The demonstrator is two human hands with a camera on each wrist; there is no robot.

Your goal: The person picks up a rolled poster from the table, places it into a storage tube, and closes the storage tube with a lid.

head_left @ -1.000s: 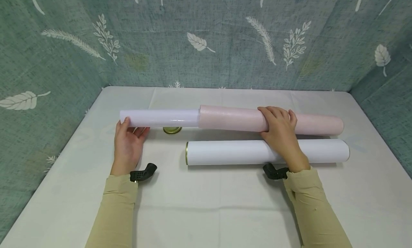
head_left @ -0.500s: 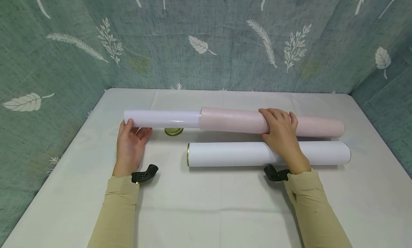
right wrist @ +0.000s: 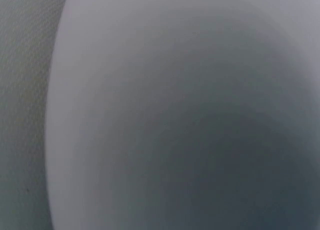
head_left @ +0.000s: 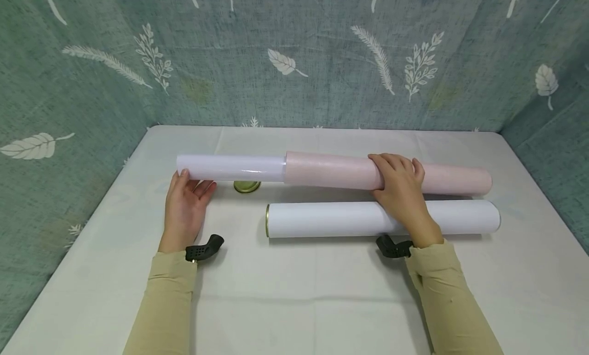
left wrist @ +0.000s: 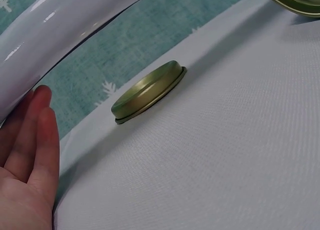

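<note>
A glossy white paper roll extends from the left end of a pink cardboard tube. My left hand holds the roll's outer end, thumb over its near side and the other fingers underneath. The left wrist view shows those fingers reaching up against the roll. Over the middle of the pink tube, my right hand grips it from above. A white tube with gold-rimmed ends lies parallel in front, passing under my right wrist. It fills most of the right wrist view as a blurred surface.
A gold metal lid lies on the white-covered table below the paper roll. In the left wrist view the lid lies flat, and the white tube's gold end shows top right. Green leaf-patterned fabric stands behind the table.
My left hand has moved slightly right with the paper roll, so a little less of it sticks out of the pink tube. My right hand keeps its place on the pink tube.
</note>
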